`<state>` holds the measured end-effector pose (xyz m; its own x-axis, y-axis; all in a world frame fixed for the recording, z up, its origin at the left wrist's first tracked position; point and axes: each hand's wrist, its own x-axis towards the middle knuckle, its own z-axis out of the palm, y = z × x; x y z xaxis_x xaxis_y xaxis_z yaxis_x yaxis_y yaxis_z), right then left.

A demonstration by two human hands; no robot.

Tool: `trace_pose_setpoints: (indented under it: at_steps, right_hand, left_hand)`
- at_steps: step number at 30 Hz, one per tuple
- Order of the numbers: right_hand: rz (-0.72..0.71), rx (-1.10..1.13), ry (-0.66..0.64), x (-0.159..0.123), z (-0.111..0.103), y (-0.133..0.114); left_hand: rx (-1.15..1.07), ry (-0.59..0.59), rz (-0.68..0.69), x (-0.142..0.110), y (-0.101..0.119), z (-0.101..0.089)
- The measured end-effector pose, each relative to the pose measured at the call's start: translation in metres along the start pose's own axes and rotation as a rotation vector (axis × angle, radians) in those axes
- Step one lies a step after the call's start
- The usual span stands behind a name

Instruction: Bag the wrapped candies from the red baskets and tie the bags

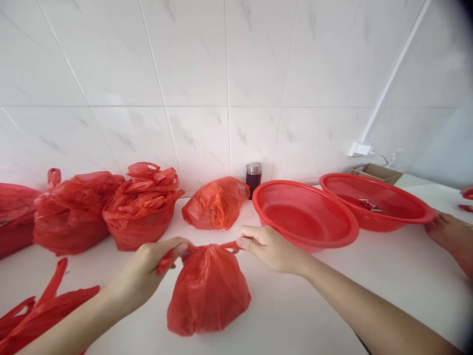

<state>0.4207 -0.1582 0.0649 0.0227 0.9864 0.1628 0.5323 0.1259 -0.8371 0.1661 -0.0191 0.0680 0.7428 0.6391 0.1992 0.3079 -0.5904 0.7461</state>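
A filled red plastic bag (209,296) rests on the white table in front of me, its top gathered and drawn tight. My left hand (157,259) is closed around one handle of it, with a red end sticking out below the fingers. My right hand (269,246) pinches the other handle, stretched out to the right. What lies inside the bag cannot be made out through the plastic. Just beyond my right hand is a red perforated basket (306,212) with nothing visible in it.
Several stuffed red bags (142,212) line the wall, and one (40,315) lies front left. A dark jar (253,180) stands behind. Another person's hand (449,236) touches a second basket (373,197) with small pale pieces. A cardboard box (377,172) sits behind it.
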Motion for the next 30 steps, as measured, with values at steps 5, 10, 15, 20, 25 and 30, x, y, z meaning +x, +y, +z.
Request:
trace_pose_setpoints:
  at_steps: [5, 10, 15, 20, 25, 30]
  right_hand:
    - [0.203, 0.121, 0.202, -0.02, 0.003, 0.039]
    - [0.007, 0.07, 0.12, 0.006, 0.043, 0.018]
    - [-0.064, -0.266, 0.014, 0.038, 0.062, 0.009]
    - [-0.065, -0.016, -0.127, 0.031, 0.041, 0.028]
    - [0.1, 0.05, -0.005, 0.014, 0.027, 0.064]
    - [0.168, 0.033, 0.334, 0.033, 0.064, 0.064]
  left_hand:
    - [-0.072, 0.247, -0.171, -0.023, -0.039, -0.023]
    - [-0.007, -0.009, -0.093, -0.017, -0.024, -0.007]
    - [-0.126, 0.037, -0.11, -0.017, -0.016, 0.004]
    - [-0.159, 0.07, -0.21, -0.03, -0.043, -0.003]
    - [-0.236, 0.107, -0.334, -0.038, -0.067, 0.004]
    - [-0.182, 0.277, -0.239, -0.012, -0.058, 0.048]
